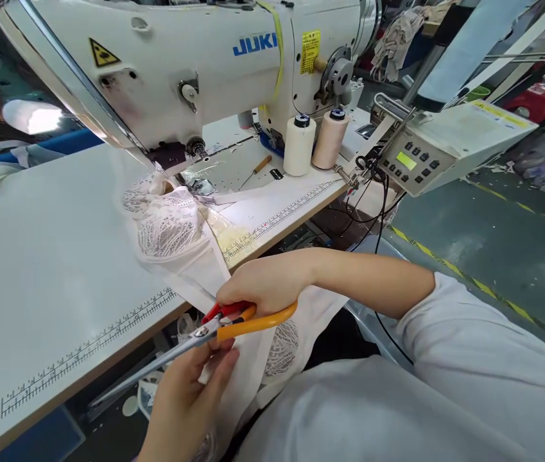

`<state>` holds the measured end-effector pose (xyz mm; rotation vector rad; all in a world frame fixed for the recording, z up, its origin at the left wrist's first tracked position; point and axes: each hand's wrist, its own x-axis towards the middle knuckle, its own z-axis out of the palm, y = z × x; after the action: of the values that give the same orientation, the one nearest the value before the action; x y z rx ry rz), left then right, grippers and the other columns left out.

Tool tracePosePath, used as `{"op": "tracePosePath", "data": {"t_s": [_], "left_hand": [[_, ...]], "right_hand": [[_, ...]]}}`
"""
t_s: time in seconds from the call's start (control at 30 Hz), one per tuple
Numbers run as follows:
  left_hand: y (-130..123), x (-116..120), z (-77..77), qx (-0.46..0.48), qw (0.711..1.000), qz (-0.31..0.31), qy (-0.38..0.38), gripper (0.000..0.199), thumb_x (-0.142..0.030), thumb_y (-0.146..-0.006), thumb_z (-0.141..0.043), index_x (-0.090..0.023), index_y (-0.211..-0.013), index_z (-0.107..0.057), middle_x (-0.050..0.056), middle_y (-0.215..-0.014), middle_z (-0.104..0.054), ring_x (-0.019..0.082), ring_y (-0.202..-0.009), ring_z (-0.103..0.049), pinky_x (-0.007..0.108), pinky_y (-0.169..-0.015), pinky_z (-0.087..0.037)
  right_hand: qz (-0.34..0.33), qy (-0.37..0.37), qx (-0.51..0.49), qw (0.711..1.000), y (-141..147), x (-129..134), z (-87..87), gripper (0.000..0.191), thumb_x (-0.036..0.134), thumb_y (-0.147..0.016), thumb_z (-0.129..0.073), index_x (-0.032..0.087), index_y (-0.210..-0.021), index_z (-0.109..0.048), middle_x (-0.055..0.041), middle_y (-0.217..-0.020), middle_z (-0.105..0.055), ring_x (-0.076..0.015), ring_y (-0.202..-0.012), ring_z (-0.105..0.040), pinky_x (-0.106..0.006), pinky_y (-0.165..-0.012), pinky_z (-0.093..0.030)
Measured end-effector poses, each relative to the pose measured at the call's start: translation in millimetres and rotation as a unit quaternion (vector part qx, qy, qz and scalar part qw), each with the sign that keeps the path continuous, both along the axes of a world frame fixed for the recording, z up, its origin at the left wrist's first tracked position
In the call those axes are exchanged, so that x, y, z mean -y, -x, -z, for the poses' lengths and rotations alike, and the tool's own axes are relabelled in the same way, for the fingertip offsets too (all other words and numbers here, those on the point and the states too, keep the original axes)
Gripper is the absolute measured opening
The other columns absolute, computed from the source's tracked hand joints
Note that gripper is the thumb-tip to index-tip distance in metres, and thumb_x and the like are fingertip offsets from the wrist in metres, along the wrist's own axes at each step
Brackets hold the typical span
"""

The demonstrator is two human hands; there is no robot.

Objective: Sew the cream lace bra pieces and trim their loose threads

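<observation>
My right hand (272, 282) is closed around a pair of scissors (257, 324) with orange handles. Their long blades point down to the left, passing above my other hand. A small red tool (228, 309), partly hidden by the fingers, shows in the same grip; its kind I cannot make out. With thumb and fingers pinched together, my left hand (183, 398) holds the edge of a white lace garment (248, 359) just below the scissors' pivot. The garment stretches from my lap up to the table, where its gathered lace part (169, 221) lies under the sewing machine's head.
A white JUKI sewing machine (224, 70) stands over the white table (60, 256), which has printed rulers along its front edge. Two thread cones (300, 146), a wooden-handled awl (262, 164) and a control box (426, 160) are to the right. Black cables (382, 218) hang beside the table.
</observation>
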<state>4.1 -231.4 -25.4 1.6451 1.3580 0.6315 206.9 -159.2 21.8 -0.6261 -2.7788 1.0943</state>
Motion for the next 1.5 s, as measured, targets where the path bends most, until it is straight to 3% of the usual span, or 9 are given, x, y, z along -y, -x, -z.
{"op": "tracePosePath", "data": {"t_s": [0.33, 0.57, 0.8, 0.93, 1.03, 1.1, 1.2, 1.33, 1.5], "left_hand": [[-3.4, 0.0, -3.0, 0.101, 0.986, -0.081, 0.104, 0.022, -0.040, -0.067, -0.070, -0.019, -0.070, -0.064, 0.001, -0.072, -0.066, 0.012, -0.069, -0.057, 0.014, -0.059, -0.047], [7.8, -3.8, 10.8, 0.103, 0.978, -0.108, 0.147, 0.030, -0.044, -0.059, -0.075, -0.018, -0.072, -0.064, 0.003, -0.073, -0.067, 0.018, -0.071, -0.061, 0.022, -0.061, -0.050], [-9.4, 2.2, -3.5, 0.070, 0.985, -0.104, 0.121, 0.036, -0.051, -0.063, -0.068, -0.017, -0.076, -0.069, 0.006, -0.078, -0.069, 0.025, -0.085, -0.061, 0.031, -0.075, -0.049], [-17.0, 3.8, -5.5, 0.140, 0.968, -0.129, 0.166, 0.031, -0.046, -0.060, -0.071, -0.018, -0.073, -0.069, 0.003, -0.068, -0.066, 0.020, -0.072, -0.059, 0.026, -0.066, -0.048], [-9.1, 2.1, 1.1, 0.194, 0.949, -0.135, 0.208, 0.030, -0.045, -0.058, -0.073, -0.017, -0.067, -0.066, 0.001, -0.061, -0.062, 0.014, -0.056, -0.053, 0.021, -0.052, -0.042], [-0.5, 1.8, 6.8, 0.207, 0.944, -0.147, 0.212, 0.032, -0.047, -0.057, -0.074, -0.016, -0.064, -0.064, 0.000, -0.057, -0.060, 0.011, -0.050, -0.049, 0.019, -0.046, -0.038], [8.3, 3.9, 10.5, 0.210, 0.941, -0.182, 0.195, 0.032, -0.047, -0.058, -0.073, -0.016, -0.062, -0.064, 0.000, -0.057, -0.059, 0.010, -0.048, -0.046, 0.018, -0.043, -0.034], [3.6, 8.5, 2.3, 0.214, 0.933, -0.227, 0.180, 0.027, -0.043, -0.059, -0.072, -0.017, -0.060, -0.063, -0.001, -0.056, -0.058, 0.010, -0.049, -0.045, 0.018, -0.044, -0.033], [-9.6, 13.1, -9.3, 0.205, 0.934, -0.232, 0.177, 0.022, -0.035, -0.057, -0.072, -0.016, -0.056, -0.062, -0.003, -0.050, -0.053, 0.008, -0.046, -0.041, 0.017, -0.043, -0.030]], "right_hand": [[0.003, -0.017, 0.019, 1.000, 5.5, -10.3, -5.1, 0.028, 0.011, -0.073, -0.055, 0.020, -0.062, -0.031, 0.0040, -0.061, -0.043, -0.0109, -0.057, -0.038, -0.024, -0.053, -0.029], [-0.009, -0.036, 0.011, 0.999, 10.6, -8.4, -4.9, 0.028, 0.008, -0.072, -0.054, 0.020, -0.062, -0.031, 0.0032, -0.064, -0.045, -0.0105, -0.058, -0.039, -0.024, -0.054, -0.030], [-0.014, -0.027, -0.005, 1.000, 12.9, -6.9, -5.0, 0.027, 0.009, -0.072, -0.053, 0.020, -0.063, -0.030, 0.0029, -0.064, -0.045, -0.0103, -0.057, -0.039, -0.024, -0.054, -0.031], [0.056, 0.012, -0.010, 0.998, 10.9, 2.7, -3.4, 0.021, 0.014, -0.073, -0.054, 0.020, -0.067, -0.034, 0.0029, -0.064, -0.047, -0.0108, -0.057, -0.041, -0.023, -0.052, -0.032], [0.199, 0.065, -0.072, 0.975, 3.9, 19.8, 2.9, 0.026, 0.028, -0.073, -0.061, 0.020, -0.074, -0.036, 0.0018, -0.073, -0.048, -0.0109, -0.062, -0.043, -0.022, -0.055, -0.035], [0.249, 0.104, -0.082, 0.959, -3.2, 34.5, 11.7, 0.036, 0.038, -0.069, -0.064, 0.020, -0.071, -0.034, 0.0025, -0.072, -0.045, -0.0102, -0.061, -0.041, -0.021, -0.053, -0.034], [0.195, 0.157, -0.027, 0.968, -13.8, 56.7, 31.5, 0.036, 0.043, -0.069, -0.062, 0.020, -0.070, -0.035, 0.0039, -0.065, -0.041, -0.0094, -0.054, -0.036, -0.021, -0.048, -0.031], [0.147, 0.164, 0.050, 0.974, -19.0, 77.5, 56.6, 0.033, 0.046, -0.074, -0.055, 0.020, -0.067, -0.036, 0.0027, -0.063, -0.041, -0.0096, -0.052, -0.034, -0.022, -0.048, -0.030], [0.169, 0.159, 0.049, 0.972, -10.1, 83.7, 59.9, 0.032, 0.047, -0.076, -0.049, 0.020, -0.067, -0.036, 0.0016, -0.063, -0.042, -0.0105, -0.053, -0.035, -0.022, -0.048, -0.031]]}}
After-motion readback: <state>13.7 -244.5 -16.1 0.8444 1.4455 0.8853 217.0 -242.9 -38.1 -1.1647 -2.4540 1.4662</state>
